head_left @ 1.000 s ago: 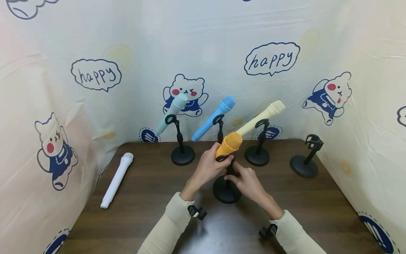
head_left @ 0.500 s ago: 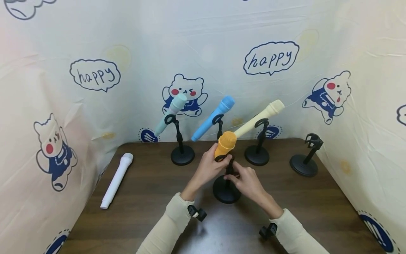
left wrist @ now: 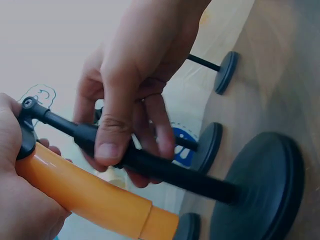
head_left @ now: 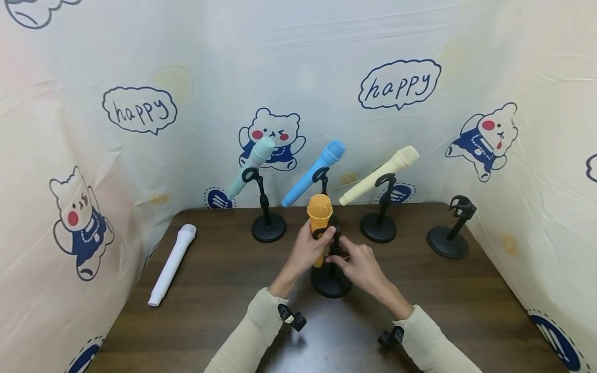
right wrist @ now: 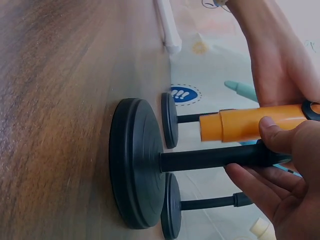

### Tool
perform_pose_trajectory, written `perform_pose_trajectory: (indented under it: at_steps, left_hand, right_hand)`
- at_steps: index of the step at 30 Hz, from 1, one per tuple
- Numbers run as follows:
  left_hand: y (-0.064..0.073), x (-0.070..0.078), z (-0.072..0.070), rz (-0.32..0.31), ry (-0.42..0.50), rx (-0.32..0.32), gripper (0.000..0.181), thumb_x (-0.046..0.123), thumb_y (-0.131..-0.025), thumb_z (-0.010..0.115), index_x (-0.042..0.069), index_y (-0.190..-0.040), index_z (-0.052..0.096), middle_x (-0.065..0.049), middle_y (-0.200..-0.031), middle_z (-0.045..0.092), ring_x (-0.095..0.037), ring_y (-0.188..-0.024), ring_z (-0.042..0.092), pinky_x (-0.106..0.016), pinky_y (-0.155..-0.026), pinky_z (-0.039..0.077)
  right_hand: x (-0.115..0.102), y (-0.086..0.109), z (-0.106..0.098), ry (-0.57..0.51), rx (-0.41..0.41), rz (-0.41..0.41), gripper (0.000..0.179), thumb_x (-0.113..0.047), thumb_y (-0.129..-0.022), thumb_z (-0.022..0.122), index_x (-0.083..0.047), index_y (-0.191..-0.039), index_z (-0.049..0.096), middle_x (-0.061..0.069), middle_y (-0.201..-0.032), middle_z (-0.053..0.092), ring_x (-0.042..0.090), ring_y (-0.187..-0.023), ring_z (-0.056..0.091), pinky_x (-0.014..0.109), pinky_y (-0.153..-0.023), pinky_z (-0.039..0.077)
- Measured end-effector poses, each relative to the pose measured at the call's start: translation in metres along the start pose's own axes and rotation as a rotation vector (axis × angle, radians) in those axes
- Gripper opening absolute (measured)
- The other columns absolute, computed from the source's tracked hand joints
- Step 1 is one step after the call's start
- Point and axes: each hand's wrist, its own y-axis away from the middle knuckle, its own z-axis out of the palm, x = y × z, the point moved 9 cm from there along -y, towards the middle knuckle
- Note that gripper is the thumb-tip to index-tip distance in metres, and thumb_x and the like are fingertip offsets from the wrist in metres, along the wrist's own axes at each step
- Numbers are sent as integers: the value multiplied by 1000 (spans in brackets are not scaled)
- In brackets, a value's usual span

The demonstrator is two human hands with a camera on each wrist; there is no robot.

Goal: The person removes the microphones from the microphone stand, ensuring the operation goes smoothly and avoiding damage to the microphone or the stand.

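Note:
In the head view an orange microphone (head_left: 320, 208) stands nearly upright in the clip of a black microphone stand (head_left: 331, 285). My left hand (head_left: 303, 248) holds it around the clip, the thumb lying across the front. Lower down, my right hand (head_left: 363, 265) grips the stand's pole between thumb and fingers. The left wrist view shows the orange handle (left wrist: 95, 195) running beside the black pole (left wrist: 180, 175), its tail end pointing toward the round base (left wrist: 270, 185). From the right wrist view, the base (right wrist: 137, 162) sits flat on the table.
Behind stand a mint microphone (head_left: 252, 166), a blue one (head_left: 313, 173) and a pale yellow one (head_left: 379, 175), each on a black stand. A bare stand (head_left: 449, 241) is at the right. A white microphone (head_left: 172, 264) lies on the brown table (head_left: 224, 269) at the left.
The orange microphone has turned from leaning up-right to almost upright, its head moving left with my left hand. The pale yellow microphone's lower end is now uncovered. My right hand has stayed on the pole.

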Motion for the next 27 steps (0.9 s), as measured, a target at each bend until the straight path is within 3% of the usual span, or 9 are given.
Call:
perform_pose_trajectory:
  at_steps: [10, 18, 22, 27]
  left_hand:
    - [5, -7, 3, 1, 94, 96, 35, 23, -107, 66, 0, -129, 53, -7, -103, 59, -17, -92, 59, -34, -89, 53]
    - [4, -8, 5, 12, 110, 109, 35, 23, -107, 66, -1, -128, 53, -5, -100, 59, -15, -90, 60, -33, -89, 53]
    - [4, -7, 4, 14, 100, 121, 35, 22, -107, 66, -1, -130, 52, -7, -101, 60, -16, -92, 60, -35, -91, 54]
    - [6, -6, 2, 16, 77, 126, 40, 28, -107, 66, 3, -135, 51, -13, -113, 63, -18, -100, 62, -41, -96, 57]
  right_hand:
    - [1, -3, 2, -29, -6, 6, 27, -15, -92, 85, -13, -113, 68, 7, -98, 82, 21, -91, 81, 36, -77, 67]
    - [1, -3, 0, -31, -10, 3, 26, -15, -93, 83, -12, -113, 68, 9, -100, 82, 23, -91, 81, 38, -77, 67]
    - [2, -4, 1, -21, -18, 3, 25, -15, -94, 83, -12, -114, 68, 8, -100, 82, 22, -92, 81, 35, -78, 67]
    - [1, -6, 3, -24, -20, 1, 24, -14, -94, 83, -12, -112, 68, 8, -99, 82, 23, -92, 81, 35, -78, 67]
